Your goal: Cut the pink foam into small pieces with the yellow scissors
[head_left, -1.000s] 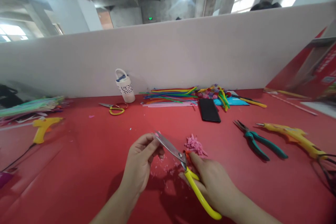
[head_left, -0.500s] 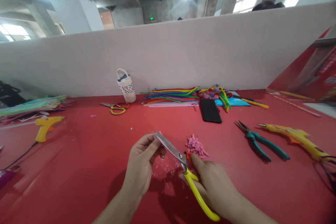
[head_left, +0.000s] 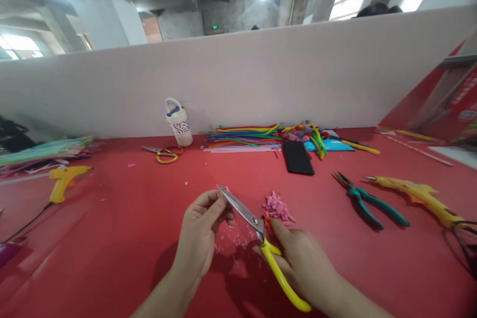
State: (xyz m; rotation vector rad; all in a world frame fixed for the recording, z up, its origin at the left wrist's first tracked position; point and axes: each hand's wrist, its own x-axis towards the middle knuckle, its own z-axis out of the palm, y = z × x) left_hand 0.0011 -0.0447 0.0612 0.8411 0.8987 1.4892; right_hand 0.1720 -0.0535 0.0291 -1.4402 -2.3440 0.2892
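My right hand (head_left: 301,266) grips yellow-handled scissors (head_left: 261,238), their steel blades pointing up and left. My left hand (head_left: 201,233) pinches a tiny pink piece at the blade tips; most of the piece is hidden by the fingers and blades. A small heap of pink cut strips (head_left: 278,207) lies on the red table (head_left: 112,238) just beyond my right hand. Pale pink crumbs are scattered between my hands.
Teal pliers (head_left: 367,201) and a yellow glue gun (head_left: 417,195) lie at right. A black phone (head_left: 297,157), coloured pipe cleaners (head_left: 242,136), a white cup (head_left: 178,122) and small scissors (head_left: 164,154) sit by the grey partition. Another glue gun (head_left: 63,181) lies left.
Both hands and the scissors stay almost in place; the view shifts only slightly.
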